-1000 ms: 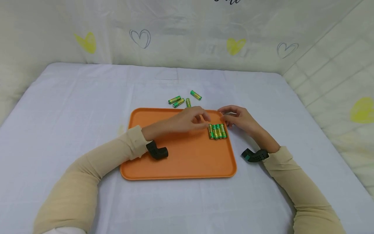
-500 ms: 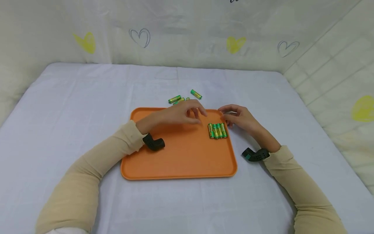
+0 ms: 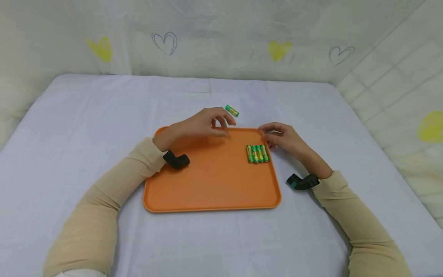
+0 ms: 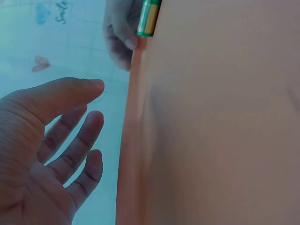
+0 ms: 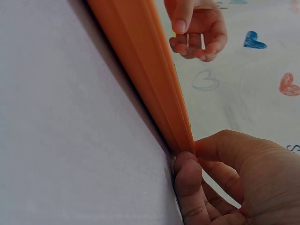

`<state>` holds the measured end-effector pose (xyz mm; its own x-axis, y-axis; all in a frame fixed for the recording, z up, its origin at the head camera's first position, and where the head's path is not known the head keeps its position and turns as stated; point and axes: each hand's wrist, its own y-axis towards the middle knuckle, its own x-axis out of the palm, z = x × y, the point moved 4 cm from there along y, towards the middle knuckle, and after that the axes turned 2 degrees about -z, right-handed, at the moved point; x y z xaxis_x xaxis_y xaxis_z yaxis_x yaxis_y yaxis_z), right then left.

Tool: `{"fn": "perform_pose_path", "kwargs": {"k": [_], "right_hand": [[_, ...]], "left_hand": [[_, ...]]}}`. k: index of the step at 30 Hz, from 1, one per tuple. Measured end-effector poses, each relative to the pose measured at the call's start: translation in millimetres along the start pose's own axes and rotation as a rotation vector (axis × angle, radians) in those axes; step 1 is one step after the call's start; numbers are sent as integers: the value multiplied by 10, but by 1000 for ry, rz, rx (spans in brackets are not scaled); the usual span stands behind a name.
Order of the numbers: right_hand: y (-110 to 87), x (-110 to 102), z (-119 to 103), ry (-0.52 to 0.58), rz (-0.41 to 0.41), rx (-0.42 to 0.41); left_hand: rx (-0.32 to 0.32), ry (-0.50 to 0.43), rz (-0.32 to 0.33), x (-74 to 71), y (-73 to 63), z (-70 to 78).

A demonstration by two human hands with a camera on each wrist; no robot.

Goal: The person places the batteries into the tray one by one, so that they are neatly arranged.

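My left hand hovers over the far rim of the orange tray, thumb and fingers apart with nothing between them. In the left wrist view its fingers are loosely bent. Green-and-gold batteries lie side by side in a row at the tray's right end. Beyond the tray lies a single battery; a sliver of another shows behind my left fingers, and that hand blocks the rest of this spot. My right hand holds the tray's far right corner; in the right wrist view, thumb and fingers pinch the rim.
A white cloth covers the table around the tray. Behind the table hangs a pale sheet printed with hearts. Black wrist devices sit on both forearms.
My left hand has moved away from the battery row, left and toward the far rim, now covering several batteries beyond the tray. My right hand stays at the corner.
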<state>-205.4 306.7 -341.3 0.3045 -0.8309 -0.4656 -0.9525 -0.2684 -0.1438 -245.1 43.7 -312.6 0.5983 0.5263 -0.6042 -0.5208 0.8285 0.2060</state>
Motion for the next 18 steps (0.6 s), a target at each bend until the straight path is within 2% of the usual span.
{"fn": "perform_pose_path", "kwargs": {"k": [5,12,18], "right_hand": [[-5,1,-8,-8,3,4],[-1,20,-18,2,-4,7],[3,17,3,1,-2,4]], "left_hand": [[-47,4,7,-128,-30,-44],[-137,33,-24,-268,-92,-175],[-145,78,23,-355,-138,-240]]}}
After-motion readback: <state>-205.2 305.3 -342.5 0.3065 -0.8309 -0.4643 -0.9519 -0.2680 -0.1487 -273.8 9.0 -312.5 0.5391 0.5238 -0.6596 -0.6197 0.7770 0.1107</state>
